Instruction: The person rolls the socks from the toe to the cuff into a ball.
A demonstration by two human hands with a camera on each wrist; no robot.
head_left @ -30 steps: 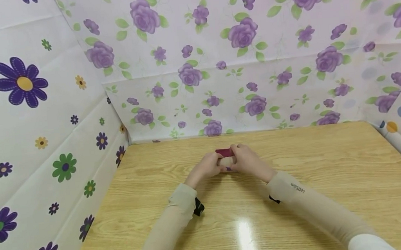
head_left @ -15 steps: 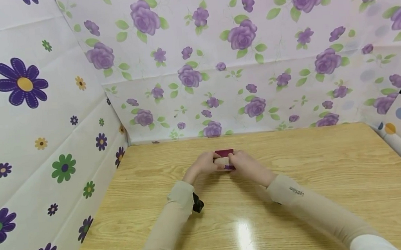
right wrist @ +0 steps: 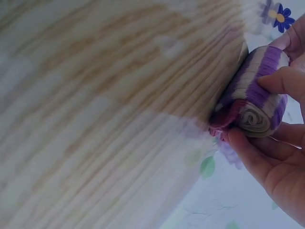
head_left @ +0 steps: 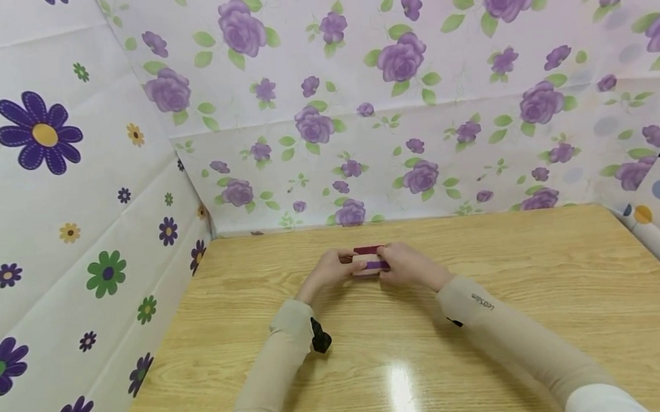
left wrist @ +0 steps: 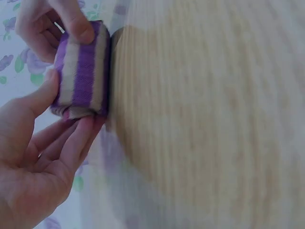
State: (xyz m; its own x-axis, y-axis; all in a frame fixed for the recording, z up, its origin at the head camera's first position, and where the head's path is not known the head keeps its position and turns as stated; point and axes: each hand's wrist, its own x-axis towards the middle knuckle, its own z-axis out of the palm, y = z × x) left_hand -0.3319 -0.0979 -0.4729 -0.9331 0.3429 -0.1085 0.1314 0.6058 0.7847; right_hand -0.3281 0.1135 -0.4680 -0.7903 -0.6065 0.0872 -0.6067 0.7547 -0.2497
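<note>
As left fingers (left wrist: 75, 144), right fingers (right wrist: 250, 153) pinch cloth roll (left wrist: 83, 74), floral sheets (head_left: 325, 148) border wooden table (head_left: 521, 268).

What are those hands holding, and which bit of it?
A striped cloth, by its rolled-up part: the left hand holds the left end of the roll, the right hand the right end.

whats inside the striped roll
The right wrist view shows pale cloth layers wound in a spiral at one end of the striped roll, with dark red cloth beside them. Anything deeper inside is covered by the windings, so I cannot tell.
</note>
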